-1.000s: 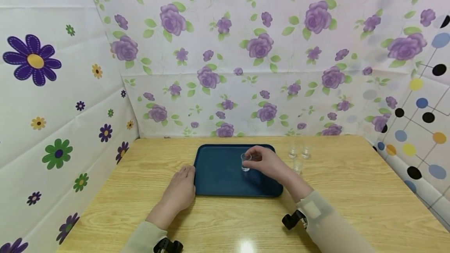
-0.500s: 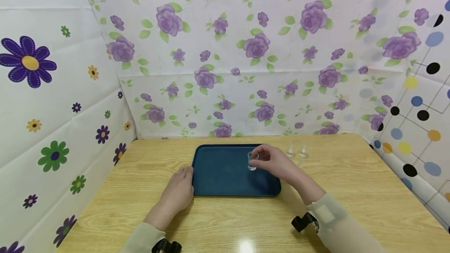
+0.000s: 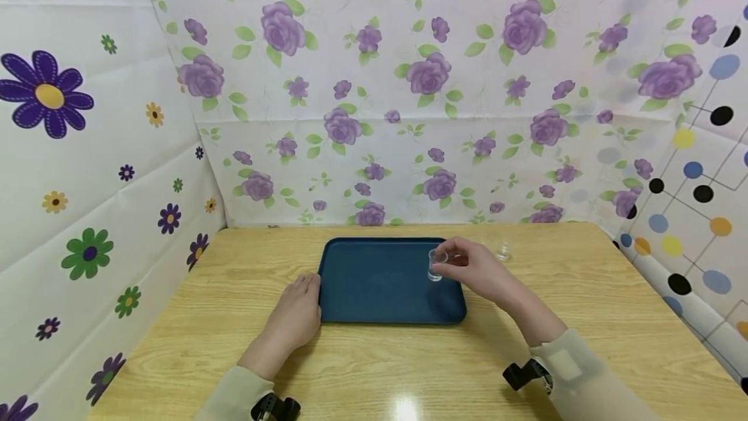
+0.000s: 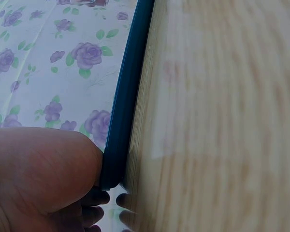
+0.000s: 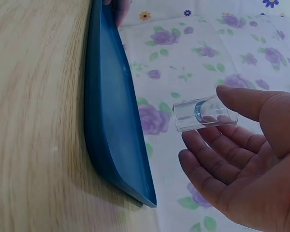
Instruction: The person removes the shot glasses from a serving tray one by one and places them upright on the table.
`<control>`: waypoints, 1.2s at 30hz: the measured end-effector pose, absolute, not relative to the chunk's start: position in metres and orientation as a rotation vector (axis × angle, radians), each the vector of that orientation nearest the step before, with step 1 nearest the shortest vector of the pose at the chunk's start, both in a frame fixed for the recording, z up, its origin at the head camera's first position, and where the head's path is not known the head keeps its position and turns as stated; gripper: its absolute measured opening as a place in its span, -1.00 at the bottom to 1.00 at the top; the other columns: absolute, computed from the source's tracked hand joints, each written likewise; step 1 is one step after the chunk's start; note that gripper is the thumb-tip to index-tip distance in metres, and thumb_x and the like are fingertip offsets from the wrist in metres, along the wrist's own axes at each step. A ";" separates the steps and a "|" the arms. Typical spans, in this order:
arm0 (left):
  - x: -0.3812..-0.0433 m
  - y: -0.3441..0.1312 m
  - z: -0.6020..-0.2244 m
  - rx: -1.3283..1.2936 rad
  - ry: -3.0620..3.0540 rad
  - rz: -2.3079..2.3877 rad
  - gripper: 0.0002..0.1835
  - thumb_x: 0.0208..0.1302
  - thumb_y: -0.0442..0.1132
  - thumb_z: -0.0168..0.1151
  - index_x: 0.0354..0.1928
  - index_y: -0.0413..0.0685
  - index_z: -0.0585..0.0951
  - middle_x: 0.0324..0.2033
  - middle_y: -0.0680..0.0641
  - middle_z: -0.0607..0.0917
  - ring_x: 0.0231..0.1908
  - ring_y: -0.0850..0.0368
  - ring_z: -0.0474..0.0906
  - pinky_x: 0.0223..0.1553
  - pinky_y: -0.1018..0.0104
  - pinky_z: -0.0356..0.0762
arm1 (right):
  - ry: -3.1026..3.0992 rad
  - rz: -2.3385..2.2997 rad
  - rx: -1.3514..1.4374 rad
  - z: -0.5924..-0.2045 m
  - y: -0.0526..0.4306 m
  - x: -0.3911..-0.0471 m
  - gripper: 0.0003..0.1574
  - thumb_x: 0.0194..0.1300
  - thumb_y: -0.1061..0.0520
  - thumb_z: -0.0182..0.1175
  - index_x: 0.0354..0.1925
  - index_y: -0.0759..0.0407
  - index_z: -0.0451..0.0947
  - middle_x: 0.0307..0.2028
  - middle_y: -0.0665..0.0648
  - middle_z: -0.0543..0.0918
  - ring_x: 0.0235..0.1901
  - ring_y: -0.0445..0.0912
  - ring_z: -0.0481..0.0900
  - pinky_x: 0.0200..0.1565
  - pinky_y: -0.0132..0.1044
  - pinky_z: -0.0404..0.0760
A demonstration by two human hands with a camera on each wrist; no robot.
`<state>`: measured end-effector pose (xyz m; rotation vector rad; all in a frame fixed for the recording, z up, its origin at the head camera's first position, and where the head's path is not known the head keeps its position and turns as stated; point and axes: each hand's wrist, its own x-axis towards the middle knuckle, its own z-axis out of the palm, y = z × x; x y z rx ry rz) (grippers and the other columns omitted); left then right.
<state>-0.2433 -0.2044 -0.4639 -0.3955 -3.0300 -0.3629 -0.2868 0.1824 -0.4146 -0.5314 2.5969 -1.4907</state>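
Observation:
A small clear shot glass [image 3: 434, 269] is pinched between the thumb and fingers of my right hand [image 3: 480, 273], held over the right part of a dark blue tray [image 3: 374, 284]. In the right wrist view, the glass [image 5: 186, 117] is raised off the tray [image 5: 117, 96], and liquid is hard to make out in it. My left hand [image 3: 297, 312] rests flat with straight fingers along the tray's left edge. The left wrist view has the heel of that hand [image 4: 43, 166] against the tray's side [image 4: 127, 96].
Another small clear glass [image 3: 503, 251] stands on the wooden table [image 3: 374, 369] behind the tray's right end, past my right hand. Flower-patterned cloth [image 3: 374, 83] walls the table's back and left, and dotted cloth [image 3: 672, 245] its right side.
My right hand has carried the shot glass rightward across the tray. Other glasses behind have become covered by the hand and arm. The left hand stays at the tray's edge.

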 end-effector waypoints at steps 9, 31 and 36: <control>-0.243 -0.205 -0.464 -0.394 -3.023 -0.377 -0.41 0.64 -0.40 0.11 0.57 -0.56 0.33 0.55 -0.52 0.38 0.60 -0.48 0.21 0.63 -0.32 0.18 | 2.621 -1.481 -0.512 -0.406 0.206 -0.275 -0.51 0.56 -0.17 0.41 0.26 0.04 0.65 0.19 0.10 0.71 0.14 0.01 0.74 0.19 0.07 0.75; -0.242 -0.205 -0.463 -0.393 -3.021 -0.366 -0.40 0.63 -0.41 0.13 0.57 -0.57 0.33 0.54 -0.52 0.39 0.59 -0.49 0.22 0.62 -0.34 0.20 | 2.773 -1.405 -0.396 -0.391 0.262 -0.266 -0.36 0.58 -0.28 0.36 0.33 0.10 0.60 0.27 0.18 0.67 0.28 0.15 0.66 0.23 0.12 0.71; -0.241 -0.204 -0.462 -0.395 -3.024 -0.372 -0.41 0.64 -0.41 0.12 0.57 -0.56 0.32 0.54 -0.52 0.38 0.60 -0.48 0.22 0.62 -0.34 0.19 | 2.788 -1.402 -0.361 -0.387 0.274 -0.267 -0.29 0.58 -0.31 0.34 0.37 0.14 0.57 0.31 0.22 0.63 0.35 0.22 0.61 0.29 0.22 0.67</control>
